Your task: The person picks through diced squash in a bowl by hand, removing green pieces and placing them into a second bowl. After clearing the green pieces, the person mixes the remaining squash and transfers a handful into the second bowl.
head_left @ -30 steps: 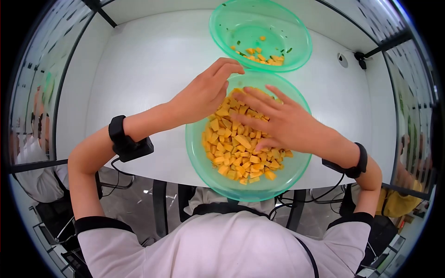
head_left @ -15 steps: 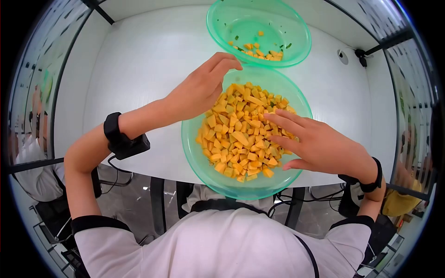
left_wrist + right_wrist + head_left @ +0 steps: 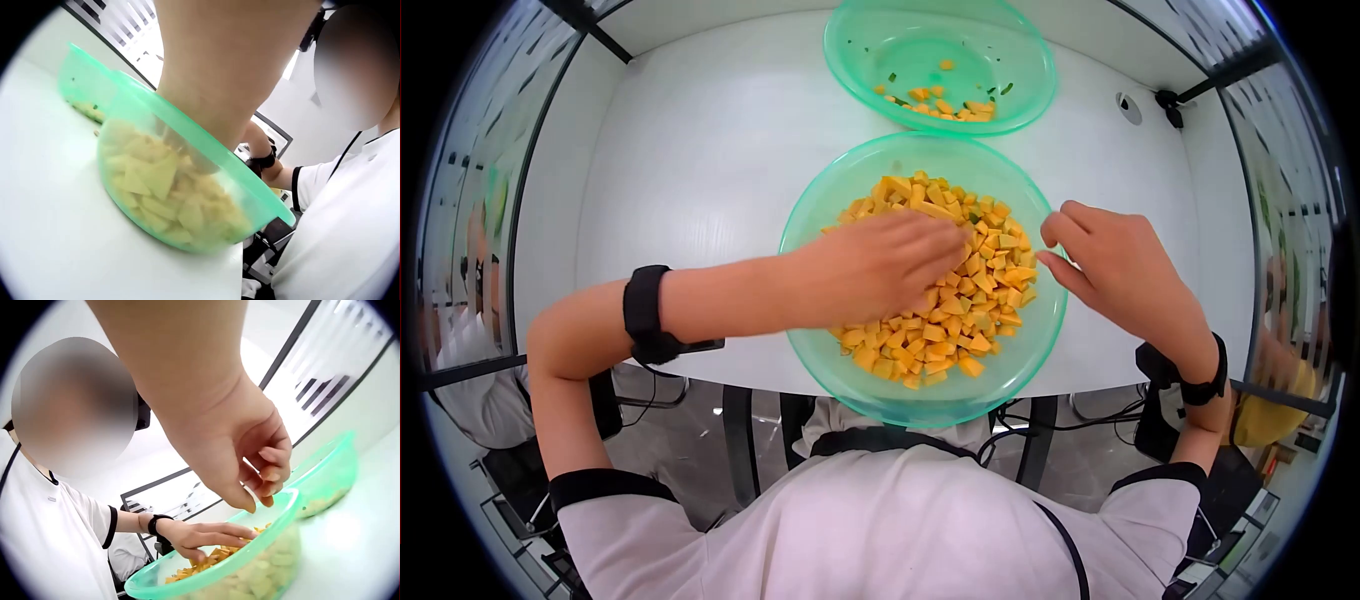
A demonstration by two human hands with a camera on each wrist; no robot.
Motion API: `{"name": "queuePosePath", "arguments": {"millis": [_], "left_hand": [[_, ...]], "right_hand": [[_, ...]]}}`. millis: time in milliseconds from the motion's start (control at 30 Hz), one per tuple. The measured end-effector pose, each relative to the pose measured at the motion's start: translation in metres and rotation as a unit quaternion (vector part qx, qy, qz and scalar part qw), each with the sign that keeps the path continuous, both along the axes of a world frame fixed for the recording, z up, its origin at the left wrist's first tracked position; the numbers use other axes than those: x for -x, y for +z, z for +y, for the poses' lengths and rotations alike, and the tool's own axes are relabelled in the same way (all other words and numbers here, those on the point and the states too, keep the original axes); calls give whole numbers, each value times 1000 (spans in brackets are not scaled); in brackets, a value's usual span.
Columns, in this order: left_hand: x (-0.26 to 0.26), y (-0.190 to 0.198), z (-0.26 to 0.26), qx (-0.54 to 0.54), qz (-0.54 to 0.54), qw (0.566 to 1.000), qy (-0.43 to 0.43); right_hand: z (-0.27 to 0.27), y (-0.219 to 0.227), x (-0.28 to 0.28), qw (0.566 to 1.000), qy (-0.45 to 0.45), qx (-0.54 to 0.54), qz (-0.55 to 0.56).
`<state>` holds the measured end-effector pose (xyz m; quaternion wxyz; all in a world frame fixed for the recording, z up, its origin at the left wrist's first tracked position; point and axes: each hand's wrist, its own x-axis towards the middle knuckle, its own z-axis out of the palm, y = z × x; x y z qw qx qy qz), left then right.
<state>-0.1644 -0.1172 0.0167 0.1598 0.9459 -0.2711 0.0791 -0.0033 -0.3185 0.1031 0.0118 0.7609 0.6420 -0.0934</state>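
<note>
A green translucent bowl [image 3: 945, 413] stands at the table's front edge, heaped with orange-yellow diced pieces [image 3: 995, 285] that look like pumpkin. My left hand [image 3: 890, 258] reaches in over the heap from the left. In the right wrist view, the fingers of this left hand [image 3: 203, 536] lie nearly straight on the pieces, with no piece visible in its grasp. Just off the bowl's right rim is my right hand [image 3: 1118, 268], its fingers loosely bent and its thumb apart; nothing shows between them in the right wrist view.
Behind the full bowl, close against its far rim, stands a second green bowl [image 3: 1025, 75] with some orange pieces and dark green scraps inside. The white table [image 3: 690, 130] has raised side panels and a round cable hole [image 3: 1129, 108] at the back right.
My right hand has drawn away from over the pieces to the bowl's right rim. From the upper left rim, my left hand has come down across the heap.
</note>
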Motion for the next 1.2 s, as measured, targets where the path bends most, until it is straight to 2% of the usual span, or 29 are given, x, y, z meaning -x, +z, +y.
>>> {"name": "queuePosePath", "arguments": {"millis": [67,100,333,433,533,667,800,900,1000,1133,1200], "left_hand": [[3,0,-11,-2,31,999,-27],[3,0,-15,-4,47,998,-40],[1,-5,-28,50,93,981,-164],[9,-12,-28,53,78,970,-224],[10,-4,-19,5,60,968,-244],[17,1,-7,6,56,969,-240],[14,3,-7,11,70,958,-276],[-1,-7,-13,30,76,955,-286],[-16,1,-8,-50,47,974,-217],[-24,-4,1,-76,29,994,-79],[-24,-6,-2,-77,16,996,-51]], "right_hand": [[3,-7,-6,999,-25,19,-5],[1,-16,-13,1000,-5,-12,19],[7,-33,-20,999,21,-35,27],[7,-38,-20,998,25,-50,25],[10,-34,-17,999,26,-37,7],[12,-34,-16,1000,19,-22,2],[13,-35,-16,999,22,-30,2],[13,-35,-15,1000,18,-18,-12],[13,-36,-14,999,26,-29,-12],[14,-35,-16,999,30,-14,-23],[15,-36,-17,999,36,-6,-34]]}}
